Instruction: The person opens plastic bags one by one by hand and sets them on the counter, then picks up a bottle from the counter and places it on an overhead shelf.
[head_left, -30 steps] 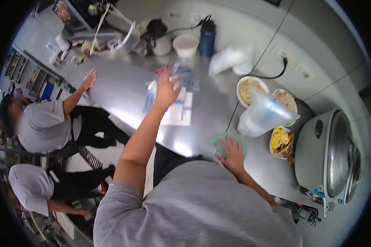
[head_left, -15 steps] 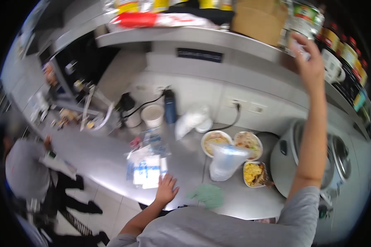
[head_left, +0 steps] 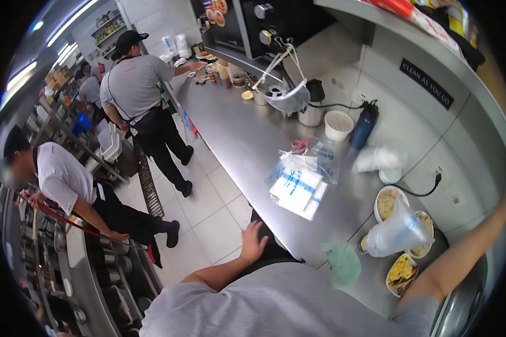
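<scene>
My left hand (head_left: 253,241) hovers by the counter's front edge, fingers spread, holding nothing. Only my right forearm (head_left: 461,255) shows, stretched toward the right rim of the view; the hand itself is lost in the dark border. Nearest to my left hand on the counter lie flat white packs with blue print (head_left: 298,188) in clear plastic. A crumpled green plastic bag (head_left: 343,264) rests in front of my body. Beside it, a clear plastic-wrapped bundle (head_left: 396,233) stands before two bowls of food, one a white bowl (head_left: 387,203). A small dish with yellow food (head_left: 402,274) sits by my right arm.
The steel counter (head_left: 230,140) runs away to the left. Toward the wall stand a blue bottle (head_left: 364,126), a white tub (head_left: 338,124) and pink-handled scissors (head_left: 299,146). A co-worker (head_left: 138,84) stands at the far end; another person (head_left: 67,180) holds a red-handled tool on the left.
The view has swung left, bringing the co-workers and aisle in. My left hand has come off the counter edge. My right hand, earlier up at the shelf, has passed out of sight.
</scene>
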The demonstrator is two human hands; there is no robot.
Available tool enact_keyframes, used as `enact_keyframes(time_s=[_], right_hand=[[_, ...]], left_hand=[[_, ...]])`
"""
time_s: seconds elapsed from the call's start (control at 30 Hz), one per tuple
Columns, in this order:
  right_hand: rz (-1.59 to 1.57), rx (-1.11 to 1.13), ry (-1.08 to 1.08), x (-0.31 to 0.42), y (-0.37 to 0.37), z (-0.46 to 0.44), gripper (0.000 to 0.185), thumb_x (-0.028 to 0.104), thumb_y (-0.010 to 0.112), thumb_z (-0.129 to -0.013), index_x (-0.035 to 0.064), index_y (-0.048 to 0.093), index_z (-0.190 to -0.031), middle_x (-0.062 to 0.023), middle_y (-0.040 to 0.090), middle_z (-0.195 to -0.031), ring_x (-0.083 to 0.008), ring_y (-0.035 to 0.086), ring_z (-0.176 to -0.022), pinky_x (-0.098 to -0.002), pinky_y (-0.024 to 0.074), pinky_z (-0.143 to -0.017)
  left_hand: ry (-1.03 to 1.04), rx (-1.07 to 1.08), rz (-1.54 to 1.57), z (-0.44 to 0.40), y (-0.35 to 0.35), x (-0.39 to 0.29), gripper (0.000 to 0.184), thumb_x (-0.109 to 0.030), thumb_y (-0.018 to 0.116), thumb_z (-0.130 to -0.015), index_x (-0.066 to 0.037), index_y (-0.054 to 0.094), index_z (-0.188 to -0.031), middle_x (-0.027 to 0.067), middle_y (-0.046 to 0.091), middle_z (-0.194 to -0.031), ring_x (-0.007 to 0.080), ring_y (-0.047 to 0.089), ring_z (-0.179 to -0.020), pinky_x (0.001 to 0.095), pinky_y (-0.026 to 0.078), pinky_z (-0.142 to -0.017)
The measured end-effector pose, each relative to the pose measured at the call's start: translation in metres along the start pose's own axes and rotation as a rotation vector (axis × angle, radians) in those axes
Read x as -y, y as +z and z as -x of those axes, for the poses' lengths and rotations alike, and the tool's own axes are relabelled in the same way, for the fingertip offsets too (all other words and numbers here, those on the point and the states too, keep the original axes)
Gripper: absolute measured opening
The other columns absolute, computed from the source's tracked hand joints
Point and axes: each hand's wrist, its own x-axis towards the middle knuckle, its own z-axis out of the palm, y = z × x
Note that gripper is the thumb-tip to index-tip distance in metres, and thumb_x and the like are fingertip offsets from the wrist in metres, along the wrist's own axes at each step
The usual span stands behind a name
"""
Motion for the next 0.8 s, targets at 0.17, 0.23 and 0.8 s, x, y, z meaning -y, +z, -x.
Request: enact_keyframes(time_s=[0.17, 0.23, 0.8], right_hand=[[0.045, -0.144, -0.129, -0.003, 0.008, 0.004, 0.048, 0.028, 0.052, -0.090, 0.0018, 0.046, -0.050, -0.0154, 0.045, -0.050, -0.0339, 0.040, -0.047, -0.0449, 0.0317, -0.047], [0.029, -0.137, -0.184, -0.012, 0.010, 0.007, 0.047, 0.027, 0.052, -0.090, 0.0030, 0.046, -0.050, -0.0144, 0.045, -0.049, -0.0332, 0.040, -0.046, -0.0444, 0.0314, -0.046], [-0.049, -0.204, -0.307, -0.026, 0.025, 0.009, 0.042, 0.028, 0.052, -0.091, 0.0022, 0.051, -0.057, -0.0144, 0.051, -0.058, -0.0310, 0.046, -0.053, -0.0422, 0.0382, -0.051]], left_hand=[[-0.678, 0.572, -0.254, 0.032, 0.000, 0.053, 0.067, -0.056, 0.054, -0.082, -0.002, 0.050, -0.121, 0.0208, 0.057, -0.115, 0.0372, 0.053, -0.109, 0.0472, 0.040, -0.092], [-0.651, 0.772, -0.236, 0.037, 0.035, 0.105, 0.069, -0.060, 0.051, -0.081, -0.001, 0.055, -0.117, 0.0222, 0.059, -0.111, 0.0400, 0.056, -0.104, 0.0464, 0.043, -0.087], [1.085, 0.305, 1.090, -0.151, -0.295, -0.347, 0.087, -0.059, 0.060, -0.076, 0.001, 0.033, -0.134, 0.0189, 0.039, -0.134, 0.0315, 0.037, -0.125, 0.0434, 0.028, -0.103]])
